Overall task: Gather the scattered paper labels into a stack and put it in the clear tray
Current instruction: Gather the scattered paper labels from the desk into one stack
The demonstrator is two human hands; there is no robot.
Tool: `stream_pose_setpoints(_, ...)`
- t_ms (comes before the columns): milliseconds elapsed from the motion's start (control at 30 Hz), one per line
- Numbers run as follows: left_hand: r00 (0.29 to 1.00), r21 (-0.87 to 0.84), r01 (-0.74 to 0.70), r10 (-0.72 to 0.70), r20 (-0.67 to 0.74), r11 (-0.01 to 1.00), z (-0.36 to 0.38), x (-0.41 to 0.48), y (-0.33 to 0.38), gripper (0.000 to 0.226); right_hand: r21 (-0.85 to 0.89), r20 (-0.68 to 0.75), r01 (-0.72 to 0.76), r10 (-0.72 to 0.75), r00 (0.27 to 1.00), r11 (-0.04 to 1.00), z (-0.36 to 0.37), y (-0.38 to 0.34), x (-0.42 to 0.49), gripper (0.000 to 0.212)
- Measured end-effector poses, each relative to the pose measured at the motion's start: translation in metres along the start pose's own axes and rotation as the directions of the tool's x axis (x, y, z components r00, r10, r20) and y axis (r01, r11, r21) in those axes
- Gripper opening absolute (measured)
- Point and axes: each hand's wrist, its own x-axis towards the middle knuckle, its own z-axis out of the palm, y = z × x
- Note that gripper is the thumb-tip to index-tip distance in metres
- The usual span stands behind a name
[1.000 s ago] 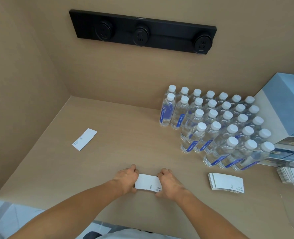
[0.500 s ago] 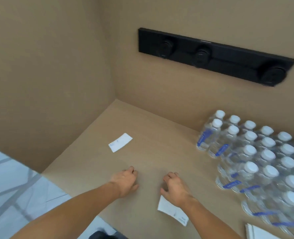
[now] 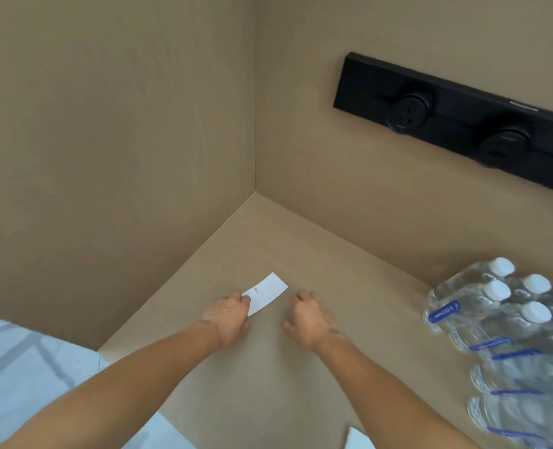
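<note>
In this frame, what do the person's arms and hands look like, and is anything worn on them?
Both forearms are bare up to the picture's edge: no sleeves, gloves, watch or rings visible on the left hand or right hand. Fingers partly curled under, so finger details are hidden.

Soft, even light; water bottles [image 3: 508, 338] smeared by blur (edges bowed).

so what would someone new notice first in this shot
Probably the two bare hands in the middle of the tan table: the left hand touches the near end of a lone white label, while the right hand sits just beside it, not touching. Next, the cluster of water bottles at the right edge and the black socket strip on the wall above them.
</note>
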Motion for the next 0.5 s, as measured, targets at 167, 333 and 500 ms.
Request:
stream_pose_setpoints(167, 0.980, 0.103, -0.186, 0.177, 0.090, 0.977, -0.031, 0.055, -0.029, 0.056, 0.345, 0.057, -0.318, 0.319, 0.946, 0.883, 0.018, -0.034, 0.027, 0.041)
stream_pose_setpoints(333, 0.913, 0.107, -0.398, 0.381, 0.148, 0.911, -0.062, 0.094, -0.030, 0.054, 0.577, 0.068, -0.469, 0.533, 0.844, 0.669, 0.050, -0.072, 0.046, 0.060)
stream_pose_setpoints(500, 0.845, 0.127, -0.522, 0.490, 0.216, 0.844, -0.068, 0.129, -0.018, 0.055, 0.485, -0.067, -0.539, 0.644, 0.762, 0.688, 0.067, -0.095, 0.053, 0.084)
